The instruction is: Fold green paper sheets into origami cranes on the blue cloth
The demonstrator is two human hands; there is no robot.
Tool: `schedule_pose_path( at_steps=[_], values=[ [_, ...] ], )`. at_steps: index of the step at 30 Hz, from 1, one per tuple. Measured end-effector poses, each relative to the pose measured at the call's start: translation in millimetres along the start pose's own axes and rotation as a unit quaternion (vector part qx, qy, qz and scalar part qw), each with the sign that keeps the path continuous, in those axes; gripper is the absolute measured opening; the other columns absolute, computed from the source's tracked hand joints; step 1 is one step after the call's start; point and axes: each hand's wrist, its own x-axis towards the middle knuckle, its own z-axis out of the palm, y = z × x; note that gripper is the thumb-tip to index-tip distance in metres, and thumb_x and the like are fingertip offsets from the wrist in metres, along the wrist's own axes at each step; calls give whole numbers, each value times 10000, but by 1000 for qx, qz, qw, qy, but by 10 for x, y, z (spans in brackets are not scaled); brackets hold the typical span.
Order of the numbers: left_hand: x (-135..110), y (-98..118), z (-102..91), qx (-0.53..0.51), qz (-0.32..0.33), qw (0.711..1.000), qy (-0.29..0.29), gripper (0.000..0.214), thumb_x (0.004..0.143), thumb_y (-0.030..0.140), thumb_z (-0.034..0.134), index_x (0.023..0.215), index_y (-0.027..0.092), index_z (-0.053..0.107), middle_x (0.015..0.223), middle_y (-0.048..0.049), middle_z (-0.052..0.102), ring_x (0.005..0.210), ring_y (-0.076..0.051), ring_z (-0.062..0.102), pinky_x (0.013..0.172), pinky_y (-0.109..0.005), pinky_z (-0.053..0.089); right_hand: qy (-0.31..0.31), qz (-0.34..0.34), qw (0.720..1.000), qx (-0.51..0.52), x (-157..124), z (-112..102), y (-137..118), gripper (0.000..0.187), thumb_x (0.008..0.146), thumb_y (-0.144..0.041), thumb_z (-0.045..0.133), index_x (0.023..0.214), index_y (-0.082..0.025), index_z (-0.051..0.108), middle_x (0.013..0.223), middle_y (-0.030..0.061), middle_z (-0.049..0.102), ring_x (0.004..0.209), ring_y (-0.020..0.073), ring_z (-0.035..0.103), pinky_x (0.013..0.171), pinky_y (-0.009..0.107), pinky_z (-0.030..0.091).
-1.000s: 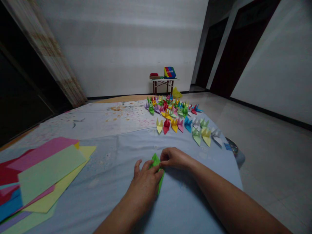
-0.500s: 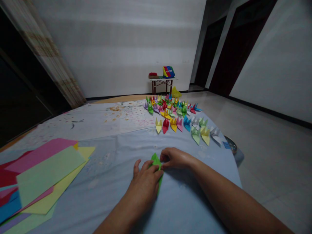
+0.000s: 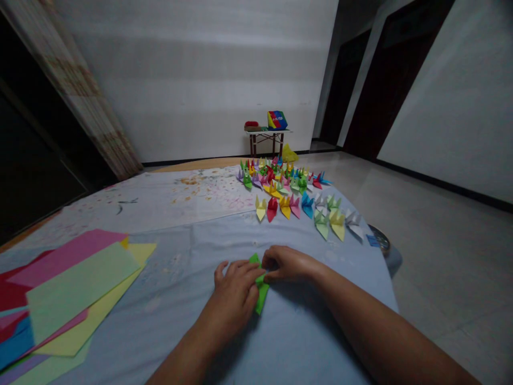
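A piece of folded green paper (image 3: 262,294) lies on the blue tablecloth in front of me, narrow and partly covered by my hands. My left hand (image 3: 237,289) rests over its left side with the fingers stretched out across it, pressing it down. From the right, my right hand (image 3: 282,263) has thumb and fingers pinched together at the paper's right edge. The fingertips hide the middle of the paper, so the exact fold there does not show.
Several folded paper cranes (image 3: 284,207) in many colours stand at the far right of the table. Coloured paper sheets (image 3: 84,289) lie overlapping at the left. Beyond the table, a small stand (image 3: 266,132) holds a colourful box (image 3: 277,120). The table's edge curves along the right.
My left hand has shifted slightly left on the green paper, uncovering more of its lower part. The right hand stays pinched at nearly the same place.
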Motion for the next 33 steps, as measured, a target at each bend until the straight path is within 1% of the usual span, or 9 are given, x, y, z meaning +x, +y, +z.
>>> schedule_pose_path(
  at_steps=[3,5,7,10,15,22,25,29,33],
  values=[
    [36,-106,-64,2,-86,994,64,377,822,191,335,1144,217,529,1177,-73,565,1096,-217,477,941,-429,284,15,12,1000,-15,-2,7,-27,312,633,-339,652,885,-156,625,791,19,590,661,123,498,574,209,364],
    [43,-172,-84,-6,-142,988,57,362,830,216,333,1128,175,534,1122,-95,590,1029,-214,527,882,-373,351,29,16,999,-22,-4,21,-37,327,638,-354,644,900,-160,621,834,33,586,700,136,507,608,220,375],
    [39,-212,-76,-14,-166,986,23,323,831,245,348,1053,171,571,1047,-92,619,950,-208,567,825,-326,389,42,18,999,-23,-6,41,-41,331,645,-360,636,909,-161,615,855,40,577,729,144,510,643,230,383],
    [28,-213,-34,-15,-149,989,-7,269,834,284,361,921,199,600,936,-68,631,871,-196,584,754,-284,405,52,20,998,-22,-4,74,-41,351,638,-370,641,914,-157,603,858,44,561,745,151,503,666,243,387],
    [17,-149,-6,-47,-129,991,5,208,826,276,380,892,203,563,893,-51,611,865,-183,572,740,-259,394,52,-2,999,3,2,115,-39,366,633,-359,653,931,-158,579,872,40,550,759,150,491,674,248,388],
    [33,-195,55,-227,-108,968,9,131,796,264,436,868,191,518,824,-24,614,773,-176,578,698,-272,416,49,-12,994,102,21,138,-37,316,617,-238,657,905,-175,542,779,-20,534,676,108,462,600,216,355],
    [79,-235,96,-340,-109,934,19,170,765,263,494,902,167,523,825,-34,616,749,-171,579,692,-276,431,57,-8,973,222,72,187,-19,321,619,-167,629,921,-175,520,688,-51,478,609,84,431,548,195,333],
    [135,-291,113,-453,-127,881,52,246,748,288,543,946,142,533,800,-40,621,724,-162,581,686,-278,441,72,-7,909,411,144,227,-18,335,618,-244,657,903,-159,504,658,-54,470,557,72,430,536,201,338],
    [155,-326,117,-463,-129,873,75,232,752,318,564,896,137,569,788,-39,631,724,-162,586,692,-277,444,94,4,889,448,165,228,-50,317,597,-351,699,747,-135,521,620,-38,494,535,69,434,534,207,335]
  ],
)
